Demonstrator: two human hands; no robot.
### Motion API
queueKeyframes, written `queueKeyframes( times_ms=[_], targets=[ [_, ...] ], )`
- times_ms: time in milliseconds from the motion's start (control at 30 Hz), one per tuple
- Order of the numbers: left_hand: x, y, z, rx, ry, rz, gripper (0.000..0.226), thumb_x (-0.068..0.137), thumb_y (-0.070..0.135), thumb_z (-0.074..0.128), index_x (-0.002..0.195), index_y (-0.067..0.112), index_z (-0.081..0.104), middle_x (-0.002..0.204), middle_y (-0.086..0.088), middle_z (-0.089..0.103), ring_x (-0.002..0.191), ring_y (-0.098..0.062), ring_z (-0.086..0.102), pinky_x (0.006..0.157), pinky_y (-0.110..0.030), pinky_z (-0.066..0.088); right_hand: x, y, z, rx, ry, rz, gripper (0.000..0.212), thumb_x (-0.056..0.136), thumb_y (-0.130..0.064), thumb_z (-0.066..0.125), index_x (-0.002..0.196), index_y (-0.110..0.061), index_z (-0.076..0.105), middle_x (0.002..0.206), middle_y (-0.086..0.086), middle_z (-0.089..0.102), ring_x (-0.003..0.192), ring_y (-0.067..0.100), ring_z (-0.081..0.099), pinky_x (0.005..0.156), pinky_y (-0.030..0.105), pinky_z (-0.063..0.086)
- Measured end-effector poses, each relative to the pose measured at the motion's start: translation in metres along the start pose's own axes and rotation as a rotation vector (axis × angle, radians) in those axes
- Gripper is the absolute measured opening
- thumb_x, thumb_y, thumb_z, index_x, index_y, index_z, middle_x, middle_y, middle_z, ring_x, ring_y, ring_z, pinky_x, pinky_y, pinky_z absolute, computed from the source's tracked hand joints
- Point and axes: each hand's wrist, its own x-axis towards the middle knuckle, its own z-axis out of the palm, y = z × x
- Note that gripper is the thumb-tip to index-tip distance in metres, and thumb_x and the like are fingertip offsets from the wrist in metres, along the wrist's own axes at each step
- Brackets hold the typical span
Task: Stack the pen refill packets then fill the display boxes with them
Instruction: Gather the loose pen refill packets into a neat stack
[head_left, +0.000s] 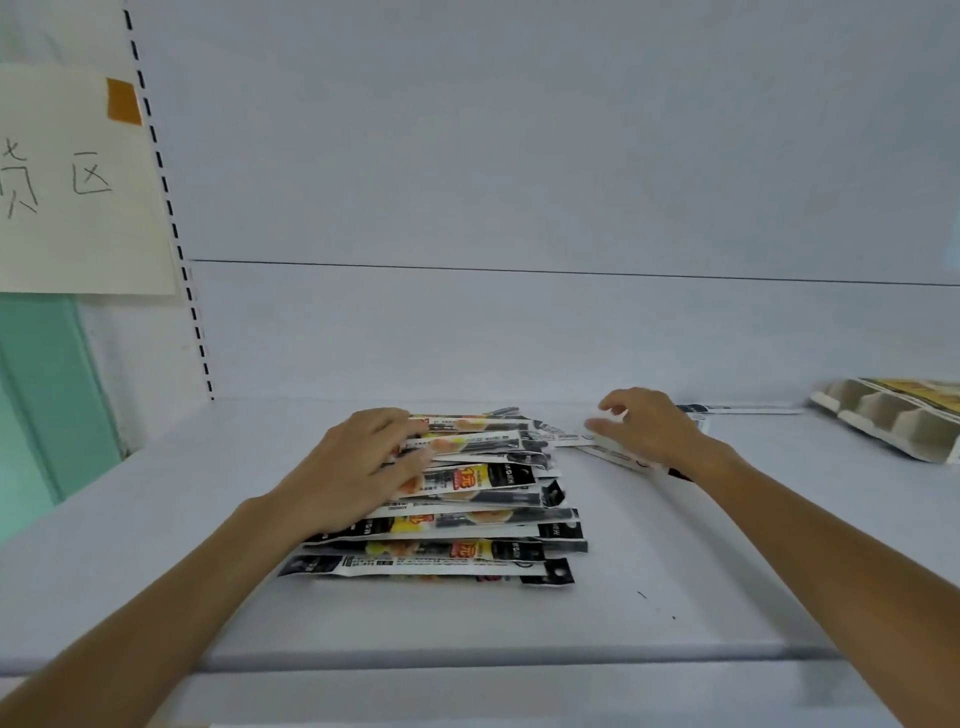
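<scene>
A loose pile of several pen refill packets (467, 519), black, white and yellow, lies fanned out on the white shelf (675, 571). My left hand (358, 462) rests flat on the pile's left end with its fingers spread over the upper packets. My right hand (644, 426) is further back and to the right, its fingers curled over a few separate packets (618, 457) lying flat on the shelf. A display box (883, 415) with open cardboard compartments lies tilted at the far right edge.
The shelf's white back wall rises behind the packets. A paper sign (78, 182) with handwritten characters is taped at the upper left beside a slotted upright (171, 223). The shelf's front edge (467, 670) runs across below the pile.
</scene>
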Motion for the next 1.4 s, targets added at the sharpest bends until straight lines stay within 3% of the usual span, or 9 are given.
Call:
queueKeyframes(
  times_ms=[133,233,400,767,933,1033,1100,1200,1400],
  targets=[
    [-0.001,-0.002,0.005,-0.03,0.045,0.005,0.096,0.064,0.087,0.008,0.133,0.032,0.044,0.114,0.026,0.043,0.117,-0.004,0.041,0.098,-0.026,0.034,-0.01,0.033,-0.019,-0.232,0.046,0.245,0.013,0.087,-0.014,0.047,0.087,-0.003,0.054,0.1,0.016,0.055,0.098,0.031,0.049,0.074,0.03,0.042],
    [-0.003,0.0,0.008,-0.088,0.096,0.01,0.08,0.073,0.075,0.016,0.13,0.03,0.049,0.103,0.024,0.051,0.105,-0.004,0.046,0.092,-0.027,0.037,-0.014,0.039,-0.02,-0.186,-0.075,0.221,0.03,0.087,-0.011,0.046,0.058,-0.006,0.038,0.071,0.011,0.048,0.069,0.025,0.044,0.05,0.026,0.031],
    [-0.009,0.001,0.012,-0.105,0.18,-0.028,0.075,0.074,0.07,0.018,0.13,0.031,0.05,0.119,0.012,0.054,0.111,-0.008,0.043,0.087,-0.025,0.032,-0.004,0.056,-0.012,0.094,0.05,0.043,0.029,0.089,-0.001,0.041,0.111,-0.002,0.061,0.122,0.013,0.057,0.117,0.029,0.049,0.094,0.029,0.034],
    [-0.009,0.001,0.008,0.106,0.1,0.004,0.1,0.066,0.088,0.001,0.137,0.031,0.04,0.136,0.012,0.047,0.12,-0.007,0.041,0.097,-0.023,0.029,0.031,0.101,-0.017,-0.258,-0.088,0.276,0.043,0.092,-0.022,0.033,0.135,-0.016,0.04,0.142,0.008,0.038,0.135,0.025,0.028,0.11,0.051,0.017],
    [-0.009,0.002,0.009,0.074,0.099,-0.02,0.103,0.062,0.091,0.0,0.138,0.031,0.038,0.136,0.013,0.045,0.12,-0.007,0.039,0.095,-0.023,0.029,0.032,0.054,0.001,-0.271,-0.076,0.113,0.028,0.092,-0.026,0.034,0.076,-0.015,0.055,0.11,0.012,0.051,0.104,0.029,0.049,0.102,0.047,0.034],
    [-0.009,0.004,0.01,0.07,0.088,-0.032,0.084,0.07,0.074,0.013,0.138,0.031,0.037,0.138,0.012,0.045,0.119,-0.006,0.038,0.093,-0.022,0.028,0.023,0.019,0.003,-0.166,-0.166,0.027,0.058,0.089,-0.061,0.032,0.052,-0.018,0.045,0.084,0.006,0.05,0.092,0.027,0.051,0.092,0.04,0.041],
    [-0.009,0.005,0.009,0.06,0.088,-0.038,0.081,0.07,0.069,0.012,0.138,0.031,0.037,0.137,0.012,0.045,0.116,-0.002,0.036,0.093,-0.022,0.027,0.017,0.004,0.0,-0.126,-0.255,-0.091,0.06,0.086,-0.069,0.036,0.063,-0.017,0.057,0.076,0.002,0.054,0.089,0.026,0.055,0.081,0.032,0.039],
    [-0.011,0.006,0.008,0.066,0.093,-0.035,0.082,0.07,0.069,0.011,0.137,0.031,0.038,0.136,0.012,0.045,0.119,-0.005,0.037,0.092,-0.022,0.028,0.011,-0.015,0.003,-0.033,-0.331,-0.224,0.047,0.085,-0.05,0.058,0.121,-0.019,0.057,0.116,0.003,0.059,0.107,0.02,0.053,0.084,0.026,0.038],
    [-0.013,0.008,0.005,0.108,0.112,-0.031,0.076,0.077,0.065,0.006,0.138,0.031,0.038,0.136,0.011,0.049,0.12,-0.01,0.043,0.095,-0.025,0.03,0.005,-0.042,0.0,-0.34,-0.291,-0.311,0.027,0.088,-0.02,0.056,0.115,-0.013,0.055,0.12,0.008,0.052,0.104,0.026,0.052,0.082,0.031,0.043]
  ],
)
